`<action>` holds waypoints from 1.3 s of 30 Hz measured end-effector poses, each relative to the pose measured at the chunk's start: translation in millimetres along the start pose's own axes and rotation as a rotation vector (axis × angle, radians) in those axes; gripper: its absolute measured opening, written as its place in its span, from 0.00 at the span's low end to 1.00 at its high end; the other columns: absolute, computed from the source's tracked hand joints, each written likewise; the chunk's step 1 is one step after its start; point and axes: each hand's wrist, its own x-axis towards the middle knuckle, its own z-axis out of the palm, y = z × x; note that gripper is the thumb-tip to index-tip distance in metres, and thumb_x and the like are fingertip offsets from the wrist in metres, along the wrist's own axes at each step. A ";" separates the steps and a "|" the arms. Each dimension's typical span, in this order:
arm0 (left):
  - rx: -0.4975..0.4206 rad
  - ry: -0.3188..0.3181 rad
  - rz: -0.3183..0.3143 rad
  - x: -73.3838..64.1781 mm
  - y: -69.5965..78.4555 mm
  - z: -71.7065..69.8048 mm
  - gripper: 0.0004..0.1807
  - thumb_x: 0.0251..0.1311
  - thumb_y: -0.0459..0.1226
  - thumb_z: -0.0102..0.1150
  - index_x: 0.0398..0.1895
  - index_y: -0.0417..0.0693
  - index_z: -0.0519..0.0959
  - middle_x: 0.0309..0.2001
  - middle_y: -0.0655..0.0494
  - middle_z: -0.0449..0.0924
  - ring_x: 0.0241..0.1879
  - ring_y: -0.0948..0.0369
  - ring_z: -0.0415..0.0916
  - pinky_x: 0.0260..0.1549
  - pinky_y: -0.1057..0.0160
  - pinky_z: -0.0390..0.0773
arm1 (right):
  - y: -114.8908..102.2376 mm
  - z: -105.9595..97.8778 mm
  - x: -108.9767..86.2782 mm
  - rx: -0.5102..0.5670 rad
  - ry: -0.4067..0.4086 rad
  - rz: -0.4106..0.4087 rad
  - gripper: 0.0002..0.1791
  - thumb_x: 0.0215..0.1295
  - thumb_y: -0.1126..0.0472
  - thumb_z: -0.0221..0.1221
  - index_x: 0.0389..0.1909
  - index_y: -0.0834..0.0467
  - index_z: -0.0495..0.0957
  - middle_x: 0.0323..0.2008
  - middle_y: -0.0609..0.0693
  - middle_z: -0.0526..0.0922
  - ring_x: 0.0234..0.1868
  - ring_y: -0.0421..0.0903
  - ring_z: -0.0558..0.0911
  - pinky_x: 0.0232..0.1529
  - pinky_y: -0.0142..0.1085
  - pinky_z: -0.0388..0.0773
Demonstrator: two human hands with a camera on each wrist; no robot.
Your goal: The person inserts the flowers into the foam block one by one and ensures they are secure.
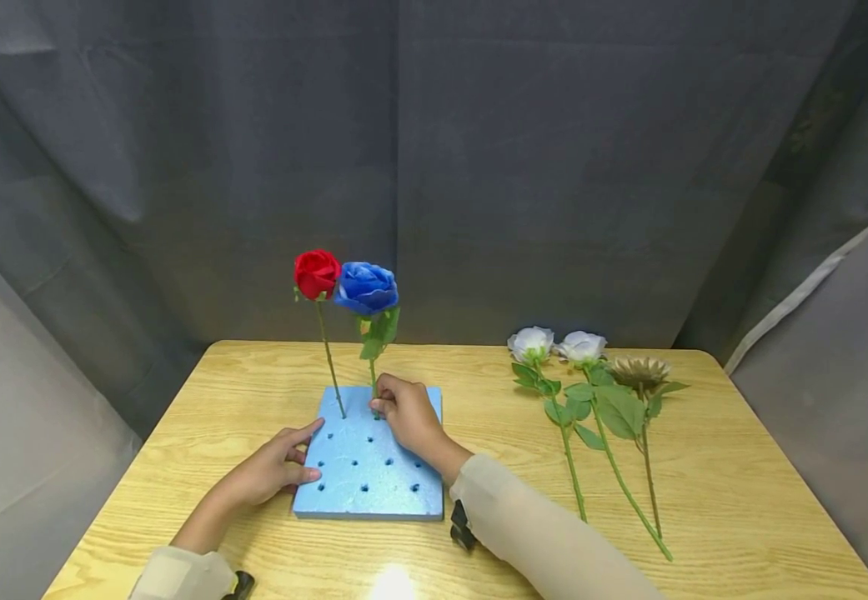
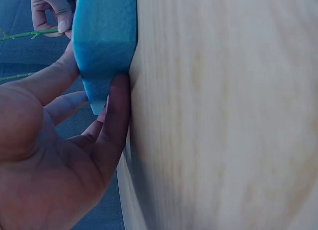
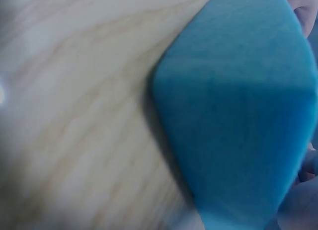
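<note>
A light-blue foam block point(image 1: 339, 475) with several small holes lies on the table. My left hand point(image 1: 276, 468) holds it at its left edge, fingers against the side in the left wrist view. My right hand point(image 1: 413, 417) reaches over the block and pinches the low stem of a blue rose point(image 1: 366, 288), which stands upright with its stem bottom at a hole in the back row. To its left a red rose point(image 1: 317, 275) stands in another hole, leaning slightly left. In the right wrist view the block's side point(image 3: 228, 140) fills much of the picture, and the right fingers are mostly hidden.
On the right of the table lie two white roses point(image 1: 531, 343) with green stems and a brownish flower point(image 1: 638, 372) beside them. The wooden table point(image 1: 238, 392) ends at a dark grey curtain point(image 1: 554, 167) behind.
</note>
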 end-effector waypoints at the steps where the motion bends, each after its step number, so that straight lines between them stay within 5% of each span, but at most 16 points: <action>1: 0.000 0.000 0.001 -0.1 0.0 0.0 0.46 0.67 0.33 0.67 0.83 0.43 0.52 0.64 0.31 0.59 0.43 0.53 0.81 0.38 0.58 0.87 | 0.5 0.4 0.1 0.000 0.001 -0.002 0.08 0.69 0.67 0.64 0.30 0.61 0.77 0.29 0.54 0.86 0.30 0.41 0.84 0.33 0.31 0.79; 15: -0.007 0.002 0.004 -0.4 -0.5 -1.0 0.46 0.67 0.33 0.67 0.83 0.43 0.52 0.64 0.31 0.59 0.42 0.53 0.81 0.38 0.59 0.86 | 3.2 1.7 1.2 -0.064 -0.014 -0.019 0.07 0.69 0.64 0.65 0.31 0.58 0.78 0.28 0.51 0.86 0.25 0.37 0.73 0.29 0.31 0.72; 39: -0.023 0.006 -0.002 -0.3 0.4 0.9 0.47 0.66 0.33 0.67 0.83 0.43 0.52 0.63 0.32 0.60 0.42 0.52 0.80 0.37 0.58 0.87 | 2.8 -9.1 -0.7 0.047 -0.112 0.092 0.07 0.71 0.62 0.65 0.46 0.60 0.83 0.41 0.50 0.87 0.44 0.43 0.86 0.48 0.34 0.83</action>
